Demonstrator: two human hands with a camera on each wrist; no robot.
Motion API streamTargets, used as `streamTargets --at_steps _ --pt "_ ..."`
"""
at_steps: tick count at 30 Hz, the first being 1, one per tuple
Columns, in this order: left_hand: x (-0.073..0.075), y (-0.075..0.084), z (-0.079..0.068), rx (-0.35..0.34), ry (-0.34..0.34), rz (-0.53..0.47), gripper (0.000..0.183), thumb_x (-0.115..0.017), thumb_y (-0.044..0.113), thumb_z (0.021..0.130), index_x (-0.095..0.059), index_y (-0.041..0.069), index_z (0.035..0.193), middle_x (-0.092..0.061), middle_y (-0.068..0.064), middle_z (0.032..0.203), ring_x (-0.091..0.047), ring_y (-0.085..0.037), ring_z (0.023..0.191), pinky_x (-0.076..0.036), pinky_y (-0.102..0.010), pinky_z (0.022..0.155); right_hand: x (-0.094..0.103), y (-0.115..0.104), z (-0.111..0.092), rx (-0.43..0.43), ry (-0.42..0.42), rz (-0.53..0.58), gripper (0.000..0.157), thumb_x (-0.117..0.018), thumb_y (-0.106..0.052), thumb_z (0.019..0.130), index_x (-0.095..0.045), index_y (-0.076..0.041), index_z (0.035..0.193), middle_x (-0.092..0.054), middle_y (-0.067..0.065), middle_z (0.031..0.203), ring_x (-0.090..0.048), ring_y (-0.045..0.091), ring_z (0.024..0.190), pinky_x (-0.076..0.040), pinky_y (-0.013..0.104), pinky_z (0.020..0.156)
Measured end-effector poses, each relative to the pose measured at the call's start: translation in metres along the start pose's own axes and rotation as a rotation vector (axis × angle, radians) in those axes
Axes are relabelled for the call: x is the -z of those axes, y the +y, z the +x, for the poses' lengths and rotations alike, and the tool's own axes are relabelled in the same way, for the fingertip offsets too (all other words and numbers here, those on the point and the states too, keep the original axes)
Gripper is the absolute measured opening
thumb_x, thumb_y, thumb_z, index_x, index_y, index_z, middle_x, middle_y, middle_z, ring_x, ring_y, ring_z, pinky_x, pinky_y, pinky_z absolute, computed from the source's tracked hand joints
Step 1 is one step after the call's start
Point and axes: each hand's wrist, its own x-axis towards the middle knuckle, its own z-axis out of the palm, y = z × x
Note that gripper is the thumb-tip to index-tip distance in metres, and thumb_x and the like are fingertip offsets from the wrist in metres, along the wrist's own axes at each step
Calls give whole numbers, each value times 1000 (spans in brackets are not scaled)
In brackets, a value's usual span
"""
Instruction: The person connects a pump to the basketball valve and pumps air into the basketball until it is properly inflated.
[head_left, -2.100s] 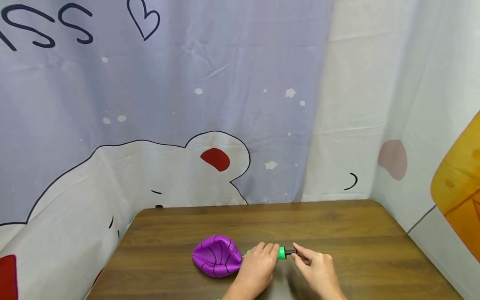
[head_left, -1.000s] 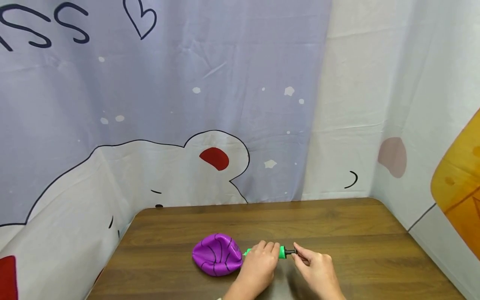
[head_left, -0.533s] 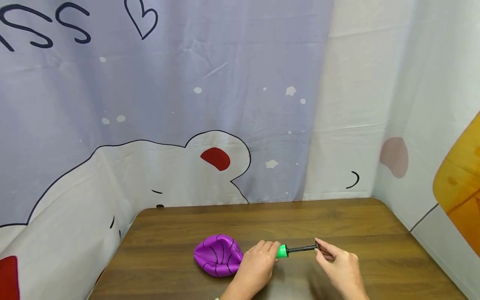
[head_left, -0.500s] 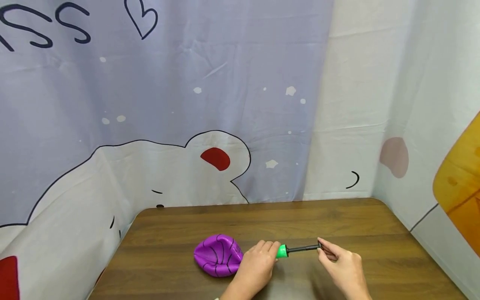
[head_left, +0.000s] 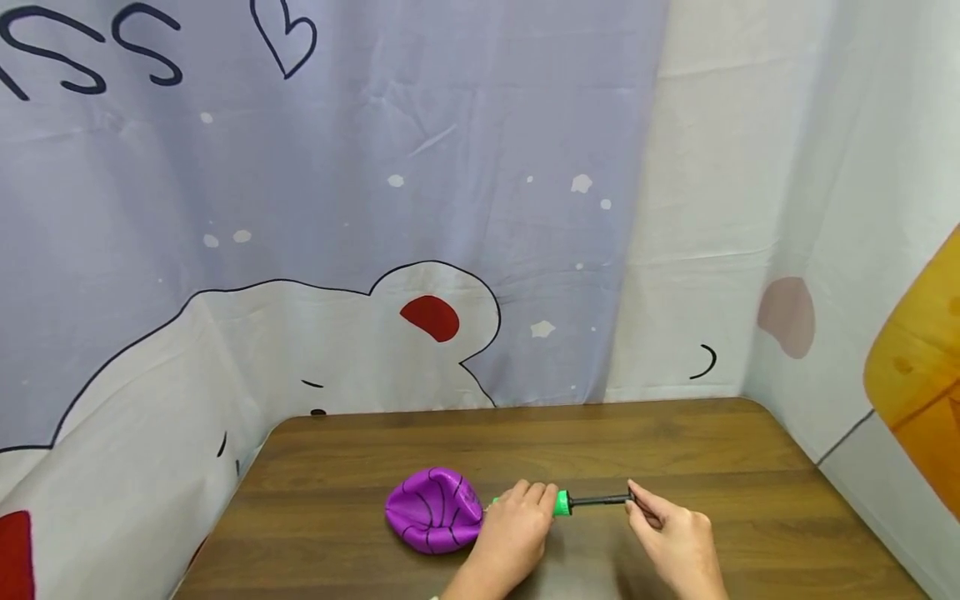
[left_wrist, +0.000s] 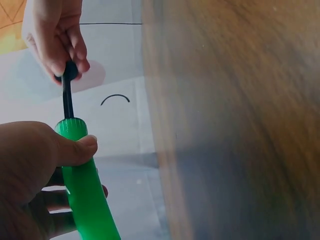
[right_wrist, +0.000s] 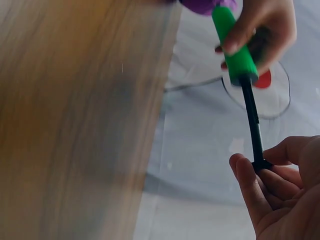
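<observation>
Ball point(head_left: 431, 512) and pump point(left_wrist: 92, 200) are lined up over a wooden table point(head_left: 360, 454), and from where I stand the ball looks partly flat, purple with black lines and a deep dent in its side. Whether it touches the wood I cannot tell. Just to the right of the ball comes the pump's green body point(head_left: 562, 503), its nose aimed at the ball; the join between them is too small for me to make out. The person's left hand point(head_left: 517, 529) is right beside the ball, wrapped around that green body, thumb across one side and fingers bent behind the other. Farther from the ball on the same side, a black rod point(head_left: 600, 500) sticks well out of the pump, and at its far end the right hand point(head_left: 675, 537) pinches the small black handle point(right_wrist: 261, 165) snugly between thumb and fingers. Behind the ball hangs a cloth point(head_left: 450, 125), blue-grey and white, printed with a heart, pale stars and a rounded red-and-white ear.
</observation>
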Motion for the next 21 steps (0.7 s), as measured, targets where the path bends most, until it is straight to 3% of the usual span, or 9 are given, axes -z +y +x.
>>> streamTargets --at_steps 7,12,16,21 --pt "-2 4 0 -35 67 33 39 -83 18 74 -70 10 110 -71 3 95 -61 -12 81 -56 -24 72 -26 -19 -7 67 -28 87 29 -82 6 71 -79 1 100 -76 7 76 -66 -7 62 -49 8 50" --pt "-1 1 -3 -25 47 -17 41 -85 25 78 -69 11 112 -71 4 98 -64 -12 85 -57 -23 74 -34 -24 -9 77 -52 169 30 -82 9 71 -79 2 100 -76 10 77 -69 -2 61 -51 8 52" --pt "-2 -3 -3 -27 53 -52 43 -86 27 77 -68 12 113 -71 5 99 -64 -10 86 -57 -21 75 -29 -19 -6 65 -28 167 32 -83 9 69 -80 -2 100 -77 7 77 -65 -9 63 -52 9 54" --pt "-1 -3 -1 -22 33 -61 44 -85 27 78 -66 12 115 -71 4 100 -64 -10 87 -56 -21 78 -8 -6 0 24 6 74 33 -81 5 71 -81 -8 102 -77 1 78 -64 -12 65 -51 8 59"
